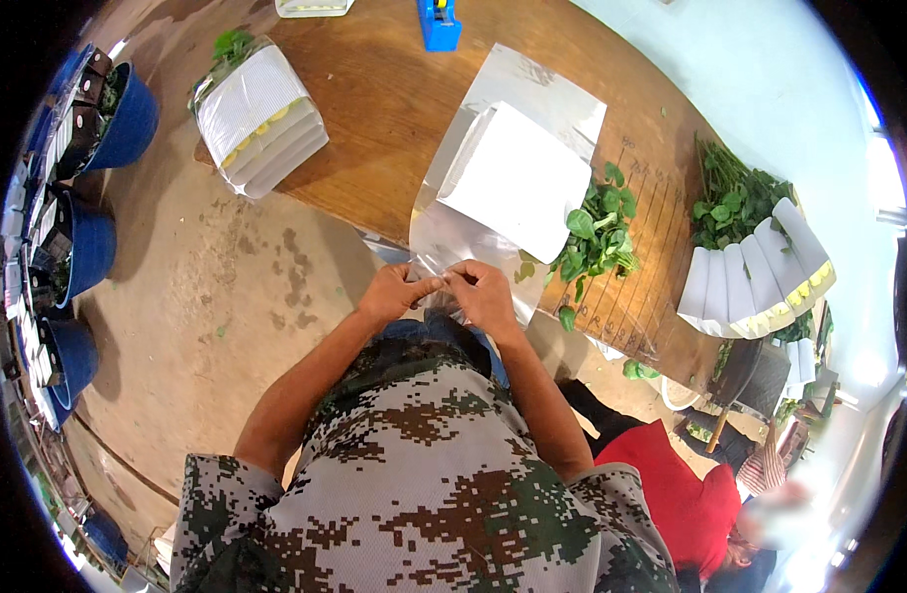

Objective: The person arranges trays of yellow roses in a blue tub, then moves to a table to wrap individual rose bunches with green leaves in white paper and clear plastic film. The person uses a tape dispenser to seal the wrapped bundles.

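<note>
My left hand [395,293] and my right hand [483,295] meet at the near edge of a clear plastic sheet [464,248], each pinching it between thumb and fingers. On the sheet lies a bunch of leafy stems [598,230] whose heads are hidden under white paper wrapping [520,174]. The leaves and cut stem ends stick out to the right, over ruled lines with handwritten marks on the wooden table [379,96].
A wrapped bunch with yellow blooms [257,118] stands at the table's left end. A blue tape dispenser [442,30] is at the far edge. Another paper-wrapped bunch [757,274] lies at right. Blue buckets [131,118] line the left; a person in red [664,489] is at lower right.
</note>
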Demonstrator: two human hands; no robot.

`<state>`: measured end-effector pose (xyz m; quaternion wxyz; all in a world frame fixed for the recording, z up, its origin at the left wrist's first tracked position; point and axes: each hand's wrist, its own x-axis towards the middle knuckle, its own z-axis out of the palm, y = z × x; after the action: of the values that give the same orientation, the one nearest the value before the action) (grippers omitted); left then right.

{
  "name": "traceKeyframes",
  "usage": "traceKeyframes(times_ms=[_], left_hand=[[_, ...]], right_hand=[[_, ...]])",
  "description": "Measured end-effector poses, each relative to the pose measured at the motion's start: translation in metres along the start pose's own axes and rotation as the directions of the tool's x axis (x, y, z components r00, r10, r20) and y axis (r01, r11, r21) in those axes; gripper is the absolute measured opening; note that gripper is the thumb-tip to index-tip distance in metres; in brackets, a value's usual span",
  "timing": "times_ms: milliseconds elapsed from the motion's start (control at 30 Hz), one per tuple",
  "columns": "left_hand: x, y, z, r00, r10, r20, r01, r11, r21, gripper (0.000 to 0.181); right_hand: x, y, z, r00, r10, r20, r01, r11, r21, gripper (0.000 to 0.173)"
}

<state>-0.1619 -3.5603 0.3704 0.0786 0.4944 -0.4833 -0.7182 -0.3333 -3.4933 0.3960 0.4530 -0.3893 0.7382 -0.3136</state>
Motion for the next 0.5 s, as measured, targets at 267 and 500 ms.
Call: traceKeyframes(times_ms=[267, 500], left_hand=[[-0.003, -0.048, -0.011, 0.955, 0.193, -0.225, -0.1, 0.925, 0.367, 0.037], [0.0, -0.009, -0.01, 0.828, 0.5, -0.252, -0.41, 0.848, 0.335, 0.03]], right_hand=[[0.007, 0.002, -0.012, 0.992, -0.055, -0.115, 0.057, 0.998, 0.012, 0.019], [0.003, -0.001, -0.008, 0.996, -0.068, -0.055, 0.065, 0.997, -0.043, 0.021]])
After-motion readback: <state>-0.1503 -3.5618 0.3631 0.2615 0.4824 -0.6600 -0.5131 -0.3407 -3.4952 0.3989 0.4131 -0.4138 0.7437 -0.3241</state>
